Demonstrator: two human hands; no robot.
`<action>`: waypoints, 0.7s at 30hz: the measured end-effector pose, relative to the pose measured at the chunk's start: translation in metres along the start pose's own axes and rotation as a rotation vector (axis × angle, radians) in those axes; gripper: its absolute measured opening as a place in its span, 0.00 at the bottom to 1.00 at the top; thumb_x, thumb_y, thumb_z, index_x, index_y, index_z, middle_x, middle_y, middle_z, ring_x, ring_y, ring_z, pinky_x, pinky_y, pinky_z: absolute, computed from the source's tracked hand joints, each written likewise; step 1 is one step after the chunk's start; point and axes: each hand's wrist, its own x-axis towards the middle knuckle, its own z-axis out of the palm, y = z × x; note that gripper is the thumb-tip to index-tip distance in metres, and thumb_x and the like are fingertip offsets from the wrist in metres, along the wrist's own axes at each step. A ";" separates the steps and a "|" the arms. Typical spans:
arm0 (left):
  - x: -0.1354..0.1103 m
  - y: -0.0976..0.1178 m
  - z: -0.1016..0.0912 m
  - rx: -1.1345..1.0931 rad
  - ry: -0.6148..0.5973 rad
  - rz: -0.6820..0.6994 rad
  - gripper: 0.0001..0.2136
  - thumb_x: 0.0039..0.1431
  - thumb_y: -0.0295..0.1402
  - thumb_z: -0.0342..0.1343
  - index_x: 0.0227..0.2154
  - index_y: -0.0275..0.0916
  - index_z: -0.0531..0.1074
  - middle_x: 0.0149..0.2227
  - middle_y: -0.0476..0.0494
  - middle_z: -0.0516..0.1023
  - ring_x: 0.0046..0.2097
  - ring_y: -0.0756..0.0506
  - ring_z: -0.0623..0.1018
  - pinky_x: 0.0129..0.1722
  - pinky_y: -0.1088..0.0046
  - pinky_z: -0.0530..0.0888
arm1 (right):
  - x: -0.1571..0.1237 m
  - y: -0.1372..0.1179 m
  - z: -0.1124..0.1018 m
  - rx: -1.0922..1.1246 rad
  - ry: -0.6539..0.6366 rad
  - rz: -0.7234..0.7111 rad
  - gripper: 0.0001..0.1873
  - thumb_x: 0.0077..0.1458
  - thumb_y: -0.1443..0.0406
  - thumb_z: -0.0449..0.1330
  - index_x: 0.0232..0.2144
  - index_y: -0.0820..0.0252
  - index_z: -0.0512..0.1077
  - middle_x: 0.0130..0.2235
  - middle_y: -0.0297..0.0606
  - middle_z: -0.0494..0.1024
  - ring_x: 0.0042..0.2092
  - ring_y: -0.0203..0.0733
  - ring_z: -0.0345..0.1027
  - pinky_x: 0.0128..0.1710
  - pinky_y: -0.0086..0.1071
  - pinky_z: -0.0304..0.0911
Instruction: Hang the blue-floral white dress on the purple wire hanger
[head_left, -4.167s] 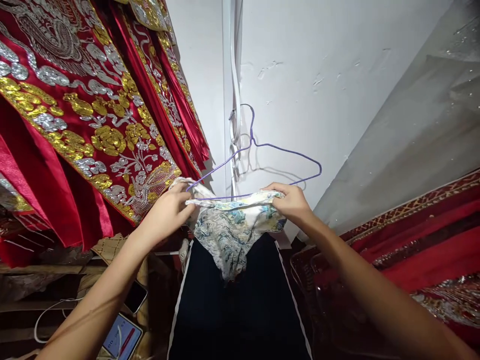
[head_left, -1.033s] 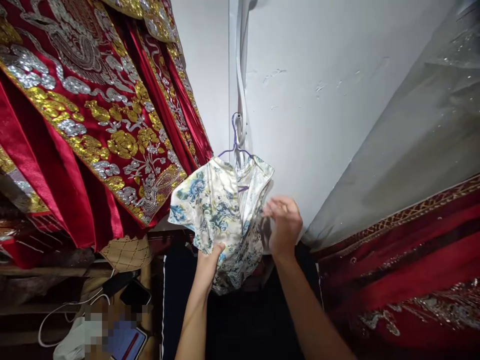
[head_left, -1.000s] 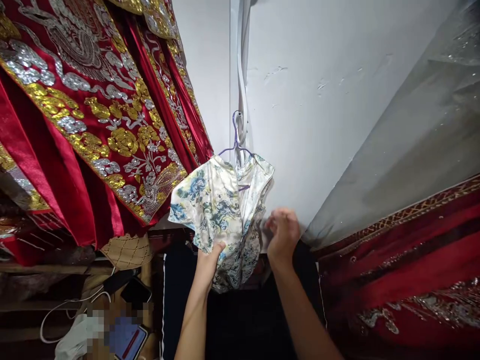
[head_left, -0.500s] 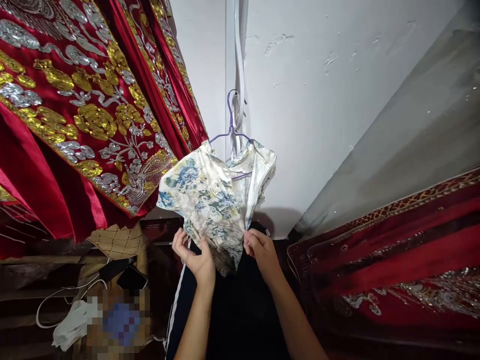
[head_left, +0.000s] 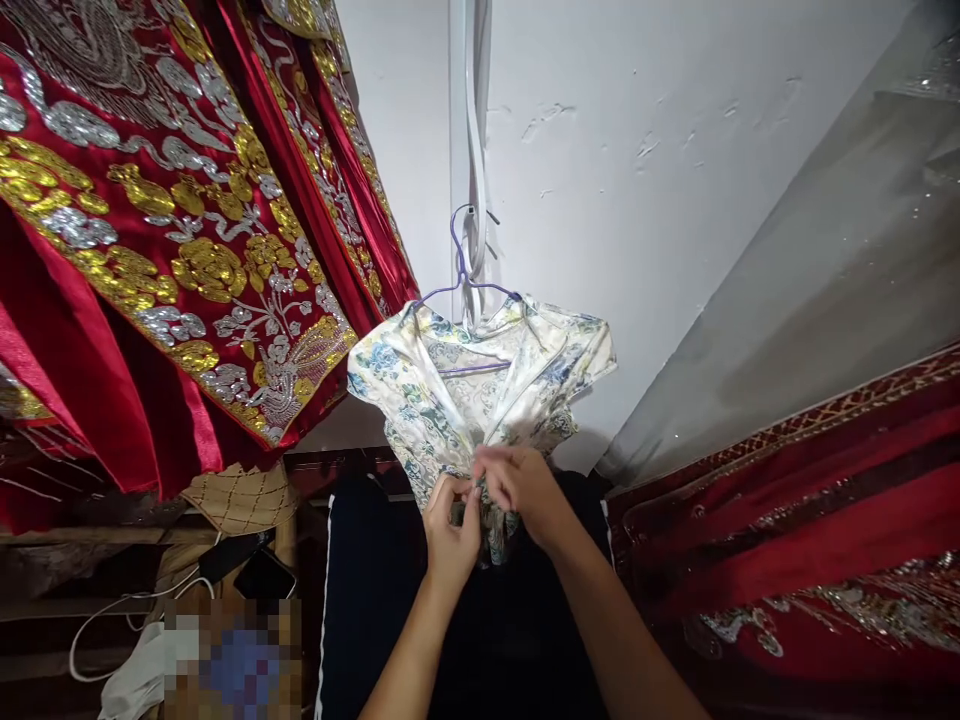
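Observation:
A short-sleeved floral blouse (head_left: 420, 410), white with blue, green and yellow print, hangs from a purple hanger (head_left: 460, 285). Its two front edges cross into a V over the lower part. My left hand (head_left: 452, 520) pinches the fabric at the front, thumb against fingers. Close beside it, my right hand (head_left: 517, 485) is closed at the crossing of the front edges, slightly blurred; its fingertips seem to grip the cloth there. The blouse's lower end is bunched and partly hidden behind both hands.
The hanger hooks onto a white pole with a strap (head_left: 472, 120) by the wall. Red embroidered cloth (head_left: 217, 270) hangs at left, and more red cloth (head_left: 810, 540) lies at right. A phone (head_left: 266, 577) and a white cable (head_left: 97, 612) rest at lower left.
My left hand has moved right and closed on the blouse's front. My right hand remains near the middle, slightly higher. The blouse's right side has swung round, so both sleeves now spread out.

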 end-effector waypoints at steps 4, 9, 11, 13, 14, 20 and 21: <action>0.002 -0.012 -0.006 0.033 -0.042 0.037 0.07 0.63 0.34 0.57 0.30 0.41 0.74 0.30 0.44 0.70 0.35 0.44 0.72 0.36 0.69 0.68 | 0.046 -0.071 -0.004 0.116 0.091 -0.163 0.23 0.56 0.52 0.61 0.16 0.59 0.66 0.14 0.27 0.59 0.18 0.30 0.50 0.22 0.29 0.50; 0.022 -0.002 -0.014 0.029 -0.162 0.024 0.09 0.64 0.37 0.56 0.29 0.41 0.74 0.31 0.44 0.72 0.35 0.44 0.73 0.37 0.69 0.68 | 0.073 -0.124 0.003 0.196 0.117 -0.348 0.17 0.59 0.59 0.59 0.22 0.62 0.70 0.15 0.27 0.63 0.17 0.28 0.47 0.19 0.26 0.45; 0.045 0.024 -0.019 0.001 -0.184 0.018 0.08 0.64 0.37 0.57 0.33 0.41 0.77 0.36 0.42 0.77 0.41 0.43 0.75 0.44 0.69 0.69 | 0.071 -0.122 0.007 0.187 0.087 -0.363 0.15 0.60 0.60 0.58 0.25 0.62 0.71 0.15 0.27 0.64 0.17 0.28 0.50 0.19 0.25 0.46; 0.077 0.059 -0.025 -0.061 -0.078 0.038 0.09 0.66 0.37 0.55 0.43 0.42 0.78 0.42 0.42 0.79 0.46 0.43 0.76 0.50 0.68 0.69 | 0.067 -0.117 0.010 0.172 0.074 -0.358 0.13 0.59 0.61 0.57 0.25 0.61 0.70 0.15 0.27 0.65 0.18 0.28 0.52 0.19 0.24 0.47; 0.095 0.076 -0.028 -0.114 0.016 0.084 0.12 0.66 0.37 0.55 0.49 0.43 0.76 0.42 0.43 0.79 0.46 0.43 0.77 0.51 0.68 0.69 | 0.064 -0.116 0.011 0.156 0.072 -0.354 0.13 0.59 0.62 0.57 0.24 0.61 0.70 0.15 0.27 0.65 0.18 0.28 0.53 0.20 0.24 0.47; 0.179 0.144 -0.031 0.061 -0.074 0.440 0.07 0.65 0.35 0.57 0.39 0.39 0.76 0.38 0.44 0.77 0.40 0.45 0.75 0.45 0.69 0.70 | 0.066 -0.107 0.007 0.053 0.141 -0.438 0.14 0.59 0.61 0.56 0.23 0.60 0.69 0.14 0.27 0.63 0.18 0.29 0.51 0.20 0.26 0.46; 0.185 0.148 -0.032 0.116 -0.079 0.483 0.06 0.65 0.34 0.56 0.37 0.38 0.76 0.36 0.45 0.77 0.39 0.46 0.74 0.43 0.69 0.70 | 0.068 -0.099 0.006 0.028 0.175 -0.436 0.15 0.58 0.60 0.56 0.23 0.60 0.70 0.14 0.26 0.61 0.18 0.29 0.50 0.20 0.26 0.45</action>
